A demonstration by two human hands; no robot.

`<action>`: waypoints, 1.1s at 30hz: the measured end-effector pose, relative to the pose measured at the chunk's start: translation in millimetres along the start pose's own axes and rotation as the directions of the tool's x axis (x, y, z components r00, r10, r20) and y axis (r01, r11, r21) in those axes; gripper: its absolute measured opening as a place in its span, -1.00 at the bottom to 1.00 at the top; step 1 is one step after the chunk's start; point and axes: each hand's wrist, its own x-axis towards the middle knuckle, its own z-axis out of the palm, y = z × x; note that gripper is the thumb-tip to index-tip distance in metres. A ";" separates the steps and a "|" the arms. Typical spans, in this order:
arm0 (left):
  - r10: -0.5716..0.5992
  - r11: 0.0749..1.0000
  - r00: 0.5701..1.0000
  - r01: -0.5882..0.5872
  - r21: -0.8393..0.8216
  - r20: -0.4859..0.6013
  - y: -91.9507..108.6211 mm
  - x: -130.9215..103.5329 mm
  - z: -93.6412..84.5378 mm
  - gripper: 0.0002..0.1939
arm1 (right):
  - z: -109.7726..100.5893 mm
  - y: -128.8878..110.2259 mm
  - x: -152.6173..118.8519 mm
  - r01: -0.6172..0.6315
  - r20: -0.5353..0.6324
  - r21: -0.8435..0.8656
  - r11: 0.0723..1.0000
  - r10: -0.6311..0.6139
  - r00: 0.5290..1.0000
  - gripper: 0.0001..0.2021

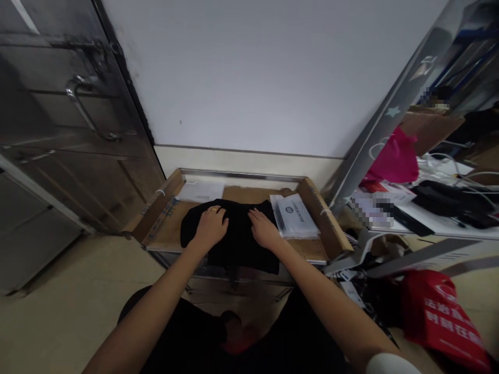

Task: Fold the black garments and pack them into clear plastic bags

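Observation:
A black cloth garment (237, 239) lies spread on a cardboard-lined table (249, 193), its near edge hanging over the front. Its exact kind I cannot make out. My left hand (211, 227) rests on the garment's left part, fingers stretched and pointing away from me, with a ring on one finger. On the right part lies my right hand (265, 228), also flat with its fingers extended. Neither hand grips the cloth visibly. Just right of the garment is a stack of clear plastic bags (298, 218) with dark printing.
Cardboard side walls (322, 218) edge the table. A white sheet or packet (200, 191) lies at its back left. Behind stands a white wall (249, 78), and left a metal door (50, 104). A cluttered desk (421, 221) and red bag (444, 317) are at right.

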 end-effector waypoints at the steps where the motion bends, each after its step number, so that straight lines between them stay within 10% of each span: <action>1: -0.013 1.000 1.000 0.013 0.001 0.018 -0.1 2.3 6.1 -0.68 | -0.6 -0.5 -0.2 -0.003 0.005 0.000 1.000 0.003 1.000 -0.44; 12: -0.477 0.851 0.875 0.483 0.207 -0.081 -50.5 -3.4 0.0 -0.61 | 1.3 -1.5 -0.7 -0.027 -0.001 -0.006 1.000 0.027 1.000 -0.44; 24: -0.499 0.862 0.867 0.498 0.091 -0.015 -70.2 19.2 -25.6 -0.63 | -1.4 -3.7 -2.6 -0.039 -0.008 -0.009 0.999 0.039 0.999 -0.44; 33: -0.423 0.876 0.905 0.420 0.235 -0.041 -63.4 1.0 -2.0 -0.61 | 0.4 -3.6 -2.6 -0.039 -0.027 -0.031 0.999 0.039 0.999 -0.45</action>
